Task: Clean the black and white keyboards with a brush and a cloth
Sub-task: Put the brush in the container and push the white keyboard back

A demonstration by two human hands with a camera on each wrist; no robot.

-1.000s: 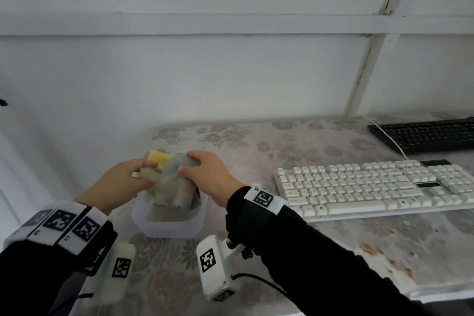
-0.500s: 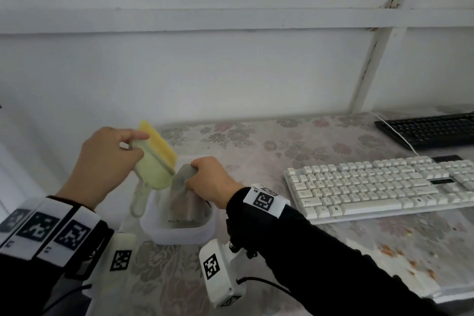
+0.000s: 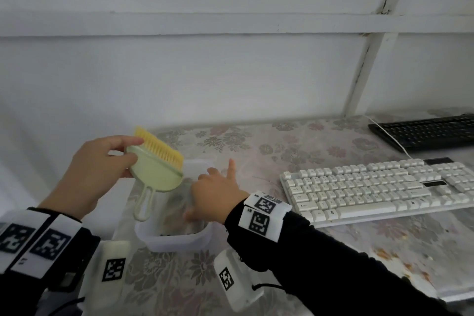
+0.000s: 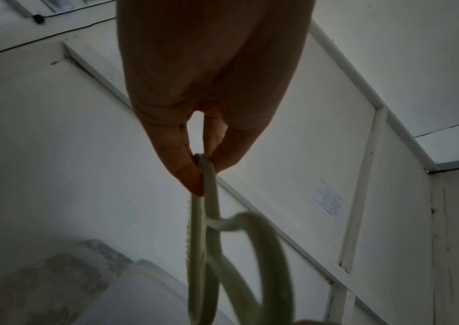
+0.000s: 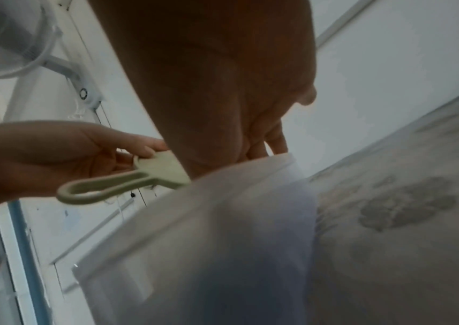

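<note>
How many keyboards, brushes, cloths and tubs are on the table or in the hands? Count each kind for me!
Keyboards: 2, the white keyboard and the black keyboard.
Brushes: 1, the brush pinched by the left hand.
Cloths: 1, the cloth in the tub.
Tubs: 1, the tub under the right hand.
Total: 5

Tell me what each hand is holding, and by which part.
The left hand pinches the brush by the edge of its head, handle hanging free. The right hand reaches into the tub; any hold there is hidden.
</note>
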